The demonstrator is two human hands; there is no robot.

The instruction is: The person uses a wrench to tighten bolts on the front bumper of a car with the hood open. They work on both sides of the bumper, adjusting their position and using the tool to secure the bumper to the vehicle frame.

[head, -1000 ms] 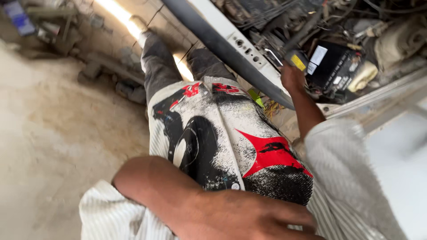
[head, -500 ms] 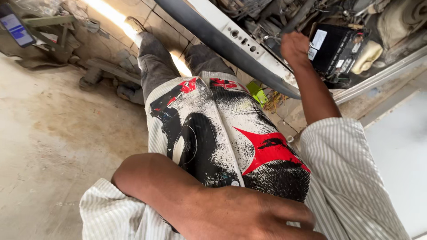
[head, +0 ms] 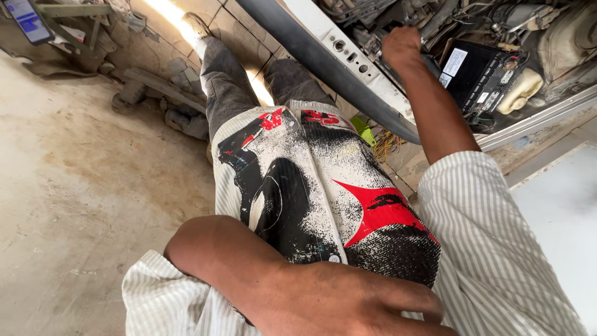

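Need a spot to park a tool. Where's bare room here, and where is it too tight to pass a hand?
Free: the concrete floor, bordered by the person's legs and the scrap by the wall. Crowded: the engine bay, where the right hand sits among hoses beside the black battery and the pale tank. The left hand rests on the printed shirt.

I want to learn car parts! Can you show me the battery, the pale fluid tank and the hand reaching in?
car battery (head: 482,78), head view, on its black top.
pale fluid tank (head: 521,93), head view, on its cream side.
right hand (head: 401,45), head view, on its back.
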